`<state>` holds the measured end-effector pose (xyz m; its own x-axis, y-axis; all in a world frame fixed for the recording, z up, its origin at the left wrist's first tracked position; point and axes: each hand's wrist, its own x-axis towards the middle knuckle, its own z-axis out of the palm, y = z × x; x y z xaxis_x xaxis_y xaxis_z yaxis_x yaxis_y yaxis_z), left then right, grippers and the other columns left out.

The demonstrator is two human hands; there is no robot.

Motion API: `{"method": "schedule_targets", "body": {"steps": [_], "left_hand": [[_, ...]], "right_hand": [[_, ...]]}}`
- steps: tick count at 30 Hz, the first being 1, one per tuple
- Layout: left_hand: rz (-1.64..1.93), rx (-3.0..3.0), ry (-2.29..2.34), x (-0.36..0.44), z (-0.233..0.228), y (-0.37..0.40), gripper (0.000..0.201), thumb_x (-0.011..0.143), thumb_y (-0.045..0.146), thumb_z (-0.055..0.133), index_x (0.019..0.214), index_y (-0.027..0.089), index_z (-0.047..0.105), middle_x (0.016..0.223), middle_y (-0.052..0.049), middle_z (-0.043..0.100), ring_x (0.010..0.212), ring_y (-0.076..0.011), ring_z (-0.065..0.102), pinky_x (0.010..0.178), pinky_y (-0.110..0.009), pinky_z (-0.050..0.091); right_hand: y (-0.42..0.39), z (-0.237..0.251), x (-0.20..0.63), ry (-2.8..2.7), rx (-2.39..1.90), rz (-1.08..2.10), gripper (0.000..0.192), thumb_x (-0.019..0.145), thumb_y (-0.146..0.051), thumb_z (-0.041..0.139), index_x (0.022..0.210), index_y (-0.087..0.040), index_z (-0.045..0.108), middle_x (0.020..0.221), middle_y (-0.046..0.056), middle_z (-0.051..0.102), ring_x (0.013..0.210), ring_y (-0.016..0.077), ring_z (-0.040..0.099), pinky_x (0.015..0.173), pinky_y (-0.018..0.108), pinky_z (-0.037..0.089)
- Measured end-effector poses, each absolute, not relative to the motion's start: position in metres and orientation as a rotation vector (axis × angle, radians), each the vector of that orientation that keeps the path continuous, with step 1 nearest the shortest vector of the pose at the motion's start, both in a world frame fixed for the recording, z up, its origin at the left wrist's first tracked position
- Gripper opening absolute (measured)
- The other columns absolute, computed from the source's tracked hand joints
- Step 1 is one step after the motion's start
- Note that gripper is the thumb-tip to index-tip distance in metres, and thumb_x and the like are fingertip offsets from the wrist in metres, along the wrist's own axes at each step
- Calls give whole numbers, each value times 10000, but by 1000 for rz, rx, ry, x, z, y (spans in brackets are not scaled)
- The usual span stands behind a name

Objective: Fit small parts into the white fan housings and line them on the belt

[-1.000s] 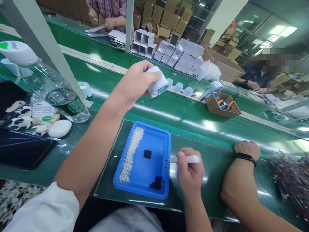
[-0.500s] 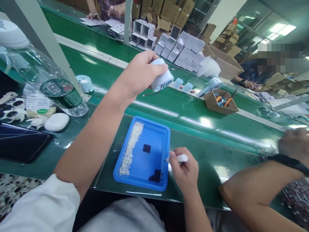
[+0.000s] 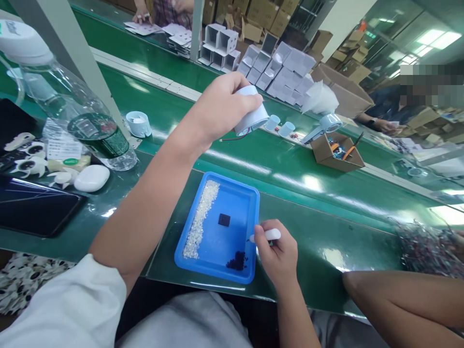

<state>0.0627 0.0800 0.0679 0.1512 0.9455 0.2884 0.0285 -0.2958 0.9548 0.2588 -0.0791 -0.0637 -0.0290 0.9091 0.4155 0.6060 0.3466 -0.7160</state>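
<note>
- The left hand (image 3: 221, 108) is up in the air over the green bench (image 3: 326, 246). Its fingers are closed around a small white cup part (image 3: 252, 116).
- A thin red wire (image 3: 235, 138) hangs from the bottom of the cup part.
- The right hand (image 3: 277, 253) rests on the bench. It is curled tight around a white pen tool (image 3: 268, 235).
- The tip of the pen tool sits right at the right edge of the blue tray (image 3: 250, 203).
- Inside the tray, a strip of tiny white bits (image 3: 199, 222) runs along the left wall. A small black square (image 3: 224, 220) lies in the middle, and a dark clump (image 3: 237, 262) lies near the front edge.
- The middle of the tray floor is bare blue.
- Another person's bare arm (image 3: 406, 302) lies on the bench to the right, well apart from the tray.
- A pile of wires (image 3: 427, 246) sits just past that arm.
- A clear bottle (image 3: 83, 121) lies to the left, near a white pebble shape (image 3: 91, 178).
- Green bench shows between the right hand and the arm.
</note>
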Motion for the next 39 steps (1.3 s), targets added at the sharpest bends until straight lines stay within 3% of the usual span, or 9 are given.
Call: {"method": "schedule_targets", "body": {"steps": [9, 20, 27, 33, 39], "left_hand": [[1282, 1507, 1015, 67, 66, 82, 94, 796, 182, 556, 728, 167, 493, 741, -8, 555, 659, -120, 560, 532, -231, 417], [1301, 1346, 894, 74, 57, 87, 126, 734, 193, 666, 692, 161, 552, 678, -10, 555, 658, -145, 572, 560, -242, 424], [1171, 1385, 946, 76, 57, 83, 130, 825, 304, 562, 829, 174, 552, 782, -28, 574, 654, -126, 543, 541, -246, 430], [1084, 1203, 838, 79, 64, 75, 143, 837, 301, 545, 828, 159, 536, 765, -2, 548, 638, -93, 515, 581, -233, 470], [1045, 1237, 851, 82, 68, 68, 252, 811, 392, 600, 803, 167, 487, 774, 16, 539, 677, -89, 514, 606, -222, 467]], "right_hand": [[-87, -71, 261, -1713, -1355, 434, 211, 932, -247, 546, 734, -214, 480, 661, -32, 500, 560, 125, 470, 529, 250, 369], [-69, -69, 242, -1742, -1179, 482, 173, 927, -208, 536, 768, -228, 470, 720, -15, 525, 646, 152, 531, 572, 255, 410], [-50, -55, 216, -1800, -1097, 706, 172, 919, -229, 531, 750, -208, 507, 699, -21, 538, 601, 131, 513, 574, 245, 415], [-46, -10, 217, -1274, -987, 404, 38, 927, -249, 577, 953, -226, 592, 944, 18, 564, 829, 155, 596, 694, 250, 520], [-38, 16, 213, -1054, -868, 454, 159, 906, -198, 628, 1011, -231, 513, 1027, 32, 622, 835, 180, 680, 758, 287, 586]]}}
